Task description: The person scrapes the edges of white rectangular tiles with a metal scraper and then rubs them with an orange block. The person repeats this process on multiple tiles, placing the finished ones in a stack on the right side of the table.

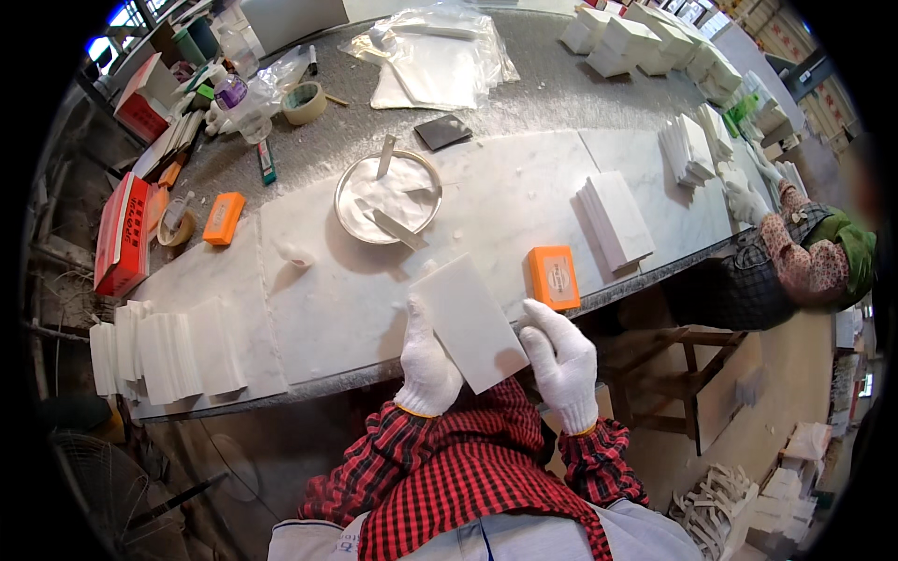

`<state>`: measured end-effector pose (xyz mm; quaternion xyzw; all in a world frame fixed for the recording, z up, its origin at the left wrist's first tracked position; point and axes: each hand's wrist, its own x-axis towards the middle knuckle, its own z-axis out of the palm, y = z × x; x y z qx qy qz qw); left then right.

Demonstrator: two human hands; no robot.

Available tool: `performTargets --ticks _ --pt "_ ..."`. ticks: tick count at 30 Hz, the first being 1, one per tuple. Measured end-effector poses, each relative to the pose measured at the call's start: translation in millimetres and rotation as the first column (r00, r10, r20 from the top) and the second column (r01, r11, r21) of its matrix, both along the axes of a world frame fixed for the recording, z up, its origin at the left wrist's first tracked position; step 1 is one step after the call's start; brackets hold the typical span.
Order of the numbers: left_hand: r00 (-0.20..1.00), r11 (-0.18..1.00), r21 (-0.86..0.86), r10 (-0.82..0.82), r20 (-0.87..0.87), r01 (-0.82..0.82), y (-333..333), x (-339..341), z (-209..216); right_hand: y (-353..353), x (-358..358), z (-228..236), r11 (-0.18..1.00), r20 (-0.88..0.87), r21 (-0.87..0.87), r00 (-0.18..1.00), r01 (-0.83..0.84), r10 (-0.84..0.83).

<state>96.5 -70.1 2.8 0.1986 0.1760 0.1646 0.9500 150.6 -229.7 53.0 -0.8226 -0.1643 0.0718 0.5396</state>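
Note:
A plain white rectangular tile [470,323] is held tilted in front of me, just off the near edge of the bench. My left hand [428,360], in a white knit glove, is closed on its left side, with the thumb along the edge. At the opposite edge is my right hand [564,363], gloved the same way, its fingers bent and gripping near the lower right corner. A dark patch shows on the tile's face there. Beyond the tile stands a round metal bowl [342,208] of white powder or paste, with flat metal blades in it. An orange box [554,278] lies near my right hand.
White tile stacks stand at left [171,355] and right [619,222]. Another orange box [224,218], a red box [123,234], a tape roll [304,103] and plastic bags [435,61] lie farther back. A co-worker [809,252] works at right, above a wooden stool [692,374].

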Motion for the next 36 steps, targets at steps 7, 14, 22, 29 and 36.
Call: performTargets --ticks 7,14,22,29,36 --pt "0.997 0.991 0.126 -0.037 -0.07 0.045 -6 4 8 11 -19 -11 0.97 0.131 -0.223 0.983 -0.096 0.127" --pt "0.999 0.994 0.107 0.0 -0.054 0.006 -1 6 0 -17 -23 -5 0.835 -0.069 -0.49 0.966 -0.25 0.249" --pt "0.994 0.996 -0.065 -0.067 -0.09 0.061 -11 14 8 -5 -20 5 0.934 0.041 -0.275 0.968 -0.227 0.247" --pt "0.978 0.977 -0.051 -0.208 -0.021 0.207 -21 5 22 5 -24 -12 0.978 0.013 -0.17 0.992 -0.124 0.128" --pt "0.96 0.972 -0.093 -0.194 0.202 0.217 -12 -1 34 -29 -5 -25 0.549 -0.524 0.813 0.658 0.196 0.541"
